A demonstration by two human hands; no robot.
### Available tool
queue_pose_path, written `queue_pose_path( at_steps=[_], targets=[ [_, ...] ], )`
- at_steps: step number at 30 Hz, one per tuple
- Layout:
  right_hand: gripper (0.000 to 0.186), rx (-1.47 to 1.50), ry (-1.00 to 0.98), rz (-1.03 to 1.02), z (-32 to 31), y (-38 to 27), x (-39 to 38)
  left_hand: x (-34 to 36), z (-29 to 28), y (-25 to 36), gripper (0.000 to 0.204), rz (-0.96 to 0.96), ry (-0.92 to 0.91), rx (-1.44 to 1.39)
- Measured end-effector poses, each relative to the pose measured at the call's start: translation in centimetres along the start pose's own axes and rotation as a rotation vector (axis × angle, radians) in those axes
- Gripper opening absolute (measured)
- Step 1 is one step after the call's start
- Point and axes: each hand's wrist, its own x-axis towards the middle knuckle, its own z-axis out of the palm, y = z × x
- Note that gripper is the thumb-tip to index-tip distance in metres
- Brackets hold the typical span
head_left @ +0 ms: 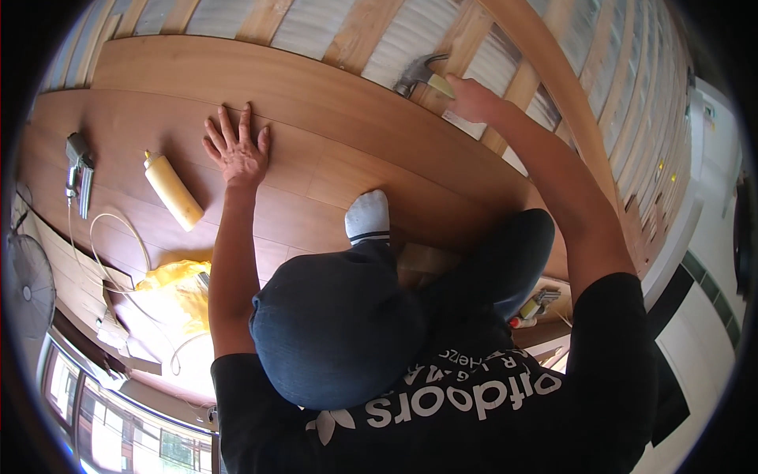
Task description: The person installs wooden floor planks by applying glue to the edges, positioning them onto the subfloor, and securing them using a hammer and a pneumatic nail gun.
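Observation:
My right hand [471, 100] grips a claw hammer [418, 77] by its yellowish handle. The hammer's dark metal head is over the outer long edge of the brown floorboard [355, 99], beside the wooden battens. Flat on the laid boards, my left hand [242, 150] rests with its fingers spread and nothing in it. To the left of that hand lies a yellow squeeze bottle [172, 191] with a nozzle, on its side. Farther left sits a nail gun [77, 166] joined to a thin hose.
Bare wooden battens [359, 35] over pale sheeting stretch along the far side and right. A long loose board [557, 71] lies across them. A yellow plastic bag [175, 288], hose loops [93, 237] and a fan [29, 292] are at the left. More tools [539, 304] lie behind my bent knee.

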Motion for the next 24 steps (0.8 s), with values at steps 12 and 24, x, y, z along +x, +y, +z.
queue_pose_path(
  at_steps=[12,24],
  targets=[
    [0.036,0.035,0.127,0.092,-3.2,-1.4,-11.1,-1.8,1.2,0.5,0.066,-0.095,-0.055,0.073],
    [0.04,0.572,0.254,0.371,13.3,0.0,-43.5,-19.8,0.1,6.6,0.066,0.136,0.175,0.016]
  ],
)
